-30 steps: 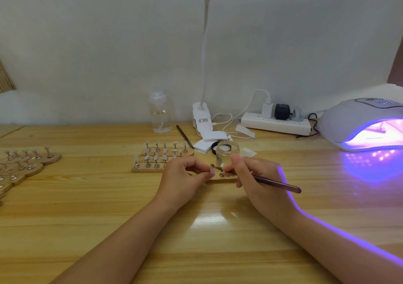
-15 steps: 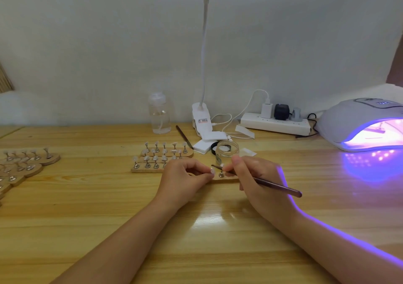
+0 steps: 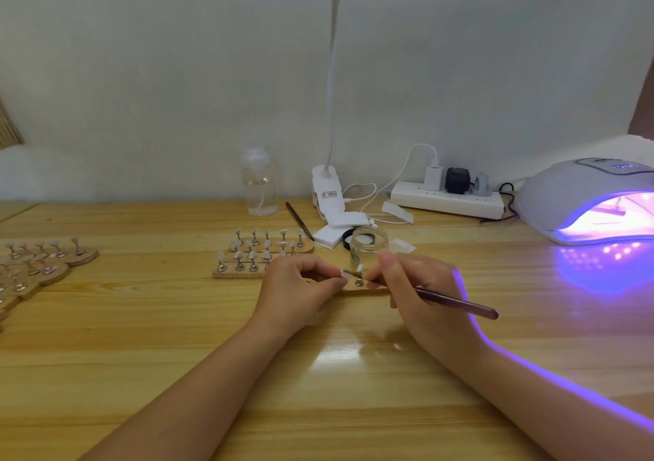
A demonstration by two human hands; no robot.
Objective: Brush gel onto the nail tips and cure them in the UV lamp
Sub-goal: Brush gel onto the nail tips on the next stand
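Note:
My left hand pinches a small nail tip on its stand, just above a wooden holder strip at the table's middle. My right hand grips a dark brush, and its bristle end touches that tip. One more tip on a metal stand rises from the strip between my hands. A clear gel jar stands open right behind them. At the far right the UV lamp glows violet, with a strip lying inside.
Two wooden strips with several nail tips lie left of the jar, and more round holders sit at the left edge. Behind are a clear bottle, a clip desk lamp, a spare brush and a power strip.
My hands stay almost in place. The brush handle has dipped slightly lower at its rear end while the bristles stay at the tip.

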